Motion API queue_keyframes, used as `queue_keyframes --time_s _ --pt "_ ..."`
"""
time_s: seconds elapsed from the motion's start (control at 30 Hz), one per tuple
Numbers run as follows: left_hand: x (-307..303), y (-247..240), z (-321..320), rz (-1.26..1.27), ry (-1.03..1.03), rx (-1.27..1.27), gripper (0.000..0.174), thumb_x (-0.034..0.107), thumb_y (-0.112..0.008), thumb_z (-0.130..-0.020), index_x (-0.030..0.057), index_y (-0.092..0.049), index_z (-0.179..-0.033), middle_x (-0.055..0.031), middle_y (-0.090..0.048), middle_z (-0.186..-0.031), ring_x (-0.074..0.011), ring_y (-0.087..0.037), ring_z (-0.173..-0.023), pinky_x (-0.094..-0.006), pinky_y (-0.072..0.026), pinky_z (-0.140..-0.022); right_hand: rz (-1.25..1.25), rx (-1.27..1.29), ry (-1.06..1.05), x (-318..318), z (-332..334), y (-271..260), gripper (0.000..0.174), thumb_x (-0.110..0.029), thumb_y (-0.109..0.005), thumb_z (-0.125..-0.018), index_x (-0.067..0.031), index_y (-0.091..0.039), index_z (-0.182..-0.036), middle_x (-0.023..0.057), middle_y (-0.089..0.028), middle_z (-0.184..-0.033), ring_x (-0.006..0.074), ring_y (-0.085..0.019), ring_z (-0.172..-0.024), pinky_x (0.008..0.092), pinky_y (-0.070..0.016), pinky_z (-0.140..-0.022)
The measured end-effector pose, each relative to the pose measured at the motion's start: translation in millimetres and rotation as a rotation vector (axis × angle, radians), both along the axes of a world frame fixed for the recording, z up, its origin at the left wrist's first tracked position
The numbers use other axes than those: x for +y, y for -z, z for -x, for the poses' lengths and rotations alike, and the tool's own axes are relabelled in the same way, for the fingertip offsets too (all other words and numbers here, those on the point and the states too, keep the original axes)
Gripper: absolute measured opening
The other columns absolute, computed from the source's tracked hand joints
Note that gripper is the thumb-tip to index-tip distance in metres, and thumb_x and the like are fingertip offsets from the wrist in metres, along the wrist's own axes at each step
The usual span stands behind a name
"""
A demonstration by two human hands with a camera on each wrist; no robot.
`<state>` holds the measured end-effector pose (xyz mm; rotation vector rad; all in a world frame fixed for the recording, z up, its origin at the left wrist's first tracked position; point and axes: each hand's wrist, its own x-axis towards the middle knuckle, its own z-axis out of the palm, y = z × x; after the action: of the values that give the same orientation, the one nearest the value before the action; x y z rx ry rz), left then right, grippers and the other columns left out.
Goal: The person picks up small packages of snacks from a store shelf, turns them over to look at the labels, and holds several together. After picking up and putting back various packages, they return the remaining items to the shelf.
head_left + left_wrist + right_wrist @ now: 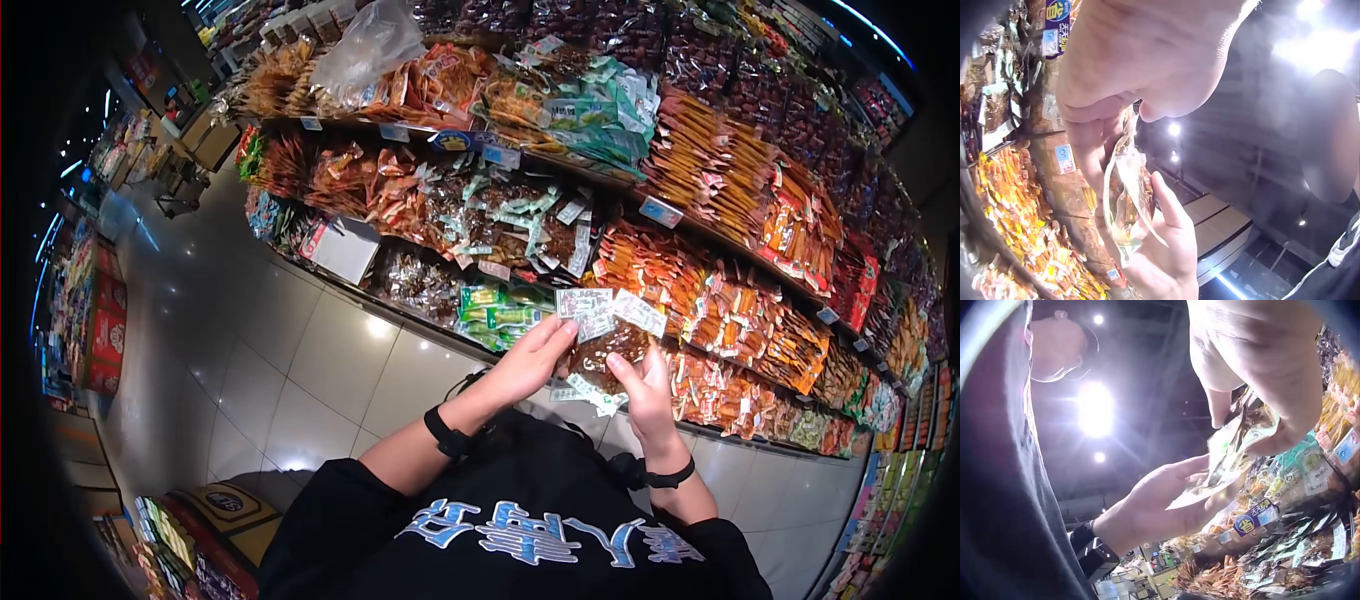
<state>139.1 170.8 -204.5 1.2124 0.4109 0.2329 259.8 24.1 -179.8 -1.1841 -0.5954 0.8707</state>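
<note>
Several small clear snack packets with dark brown contents and white-and-green printed ends are held between both hands, in front of the lower shelf. My left hand pinches their left side, thumb on top. From the right, my right hand grips them with its thumb lying across the front. In the left wrist view the packets show edge-on, fanned a little apart. The right wrist view shows the packets between the two hands, with part of them hidden behind the right hand.
A tiered snack display curves around the front, with orange packets, green packets and dark packets in its bins. A clear plastic bag lies on the upper tier. Tiled floor stretches left; stacked boxes stand lower left.
</note>
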Motion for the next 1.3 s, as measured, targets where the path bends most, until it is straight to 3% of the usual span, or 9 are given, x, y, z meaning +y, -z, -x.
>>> queue_keyframes --time_s 0.13,0.23,0.4,0.5,0.67,0.87,1.0,1.1,1.3 --pt "9 7 -8 -0.017 0.02 -0.092 0.042 0.02 -0.046 -0.103 0.0005 -0.036 -0.139 -0.0083 -0.049 -0.132 -0.0145 -0.045 -0.123 -0.0316 -0.0361 -0.106 0.08 0.071 -0.111 22 9 12 0.051 -0.001 -0.054 -0.095 0.0013 -0.03 -0.14 0.0117 -0.048 -0.133 0.0183 -0.048 -0.122 0.0338 -0.037 -0.106" --pt "25 15 -16 -0.111 0.024 -0.044 0.044 0.021 -0.045 -0.103 0.0006 -0.033 -0.14 -0.0095 -0.049 -0.132 -0.0153 -0.045 -0.122 -0.0323 -0.0354 -0.106 0.096 0.103 -0.053 49 20 22 0.054 -0.002 -0.052 -0.096 -0.0022 -0.024 -0.142 0.0099 -0.043 -0.137 0.0164 -0.042 -0.127 0.0334 -0.0336 -0.107" --pt "81 24 -14 -0.687 0.027 0.053 0.051 0.033 -0.041 -0.102 -0.0104 -0.037 -0.127 -0.0275 -0.039 -0.122 -0.0422 -0.037 -0.119 -0.0423 -0.0283 -0.107 0.117 0.061 0.034 101 10 25 0.043 -0.001 -0.063 -0.088 0.0002 -0.043 -0.126 0.0099 -0.055 -0.122 0.0156 -0.053 -0.113 0.0318 -0.0419 -0.098" --pt "121 31 -5 -0.552 0.07 0.009 0.047 0.033 -0.041 -0.103 -0.005 -0.039 -0.13 -0.0229 -0.044 -0.126 -0.0342 -0.045 -0.119 -0.0393 -0.0343 -0.103 0.081 -0.096 -0.116 141 -11 8 0.044 0.0 -0.065 -0.087 0.0015 -0.043 -0.125 0.01 -0.054 -0.12 0.0156 -0.053 -0.112 0.0315 -0.0421 -0.098" --pt "192 43 15 -0.207 0.233 0.04 0.03 0.019 -0.041 -0.104 0.0021 -0.047 -0.128 -0.0093 -0.053 -0.124 -0.0154 -0.052 -0.113 -0.0307 -0.0404 -0.098 0.124 -0.679 0.129 211 -80 -54 0.054 -0.005 -0.068 -0.084 0.0034 -0.04 -0.13 0.0137 -0.056 -0.122 0.0214 -0.055 -0.114 0.0349 -0.043 -0.098" --pt "256 50 36 -0.138 0.165 -0.014 0.025 0.015 -0.05 -0.101 0.0008 -0.052 -0.121 -0.0079 -0.061 -0.114 -0.0142 -0.057 -0.106 -0.028 -0.0442 -0.093 0.245 -1.613 0.446 318 -143 -153 0.052 -0.009 -0.066 -0.081 0.002 -0.044 -0.127 0.0229 -0.058 -0.117 0.0375 -0.059 -0.105 0.0406 -0.0495 -0.088" --pt "277 40 49 -0.099 0.138 -0.009 0.023 0.013 -0.05 -0.101 -0.0001 -0.052 -0.12 -0.0081 -0.062 -0.113 -0.0149 -0.058 -0.108 -0.0284 -0.0444 -0.095 0.283 -1.977 0.329 383 -211 -148 0.05 -0.01 -0.062 -0.086 -0.0016 -0.046 -0.133 0.0195 -0.052 -0.13 0.0363 -0.046 -0.126 0.0441 -0.0389 -0.104" --pt "290 52 58 -0.1 0.101 -0.02 0.025 0.015 -0.052 -0.1 -0.0004 -0.053 -0.119 -0.0089 -0.063 -0.113 -0.0163 -0.059 -0.108 -0.0296 -0.0455 -0.095 0.589 -1.915 0.187 408 -245 -114 0.054 -0.015 -0.06 -0.087 -0.0025 -0.045 -0.137 0.0197 -0.047 -0.139 0.0363 -0.037 -0.135 0.0453 -0.0303 -0.112" --pt "307 49 66 -0.062 0.074 0.024 0.024 0.011 -0.048 -0.101 -0.0027 -0.052 -0.119 -0.0094 -0.062 -0.114 -0.0157 -0.059 -0.108 -0.0296 -0.0452 -0.096 0.574 -1.807 0.174 404 -241 -110 0.059 -0.021 -0.058 -0.084 -0.0029 -0.044 -0.139 0.0209 -0.041 -0.146 0.0375 -0.033 -0.138 0.0458 -0.0266 -0.115"
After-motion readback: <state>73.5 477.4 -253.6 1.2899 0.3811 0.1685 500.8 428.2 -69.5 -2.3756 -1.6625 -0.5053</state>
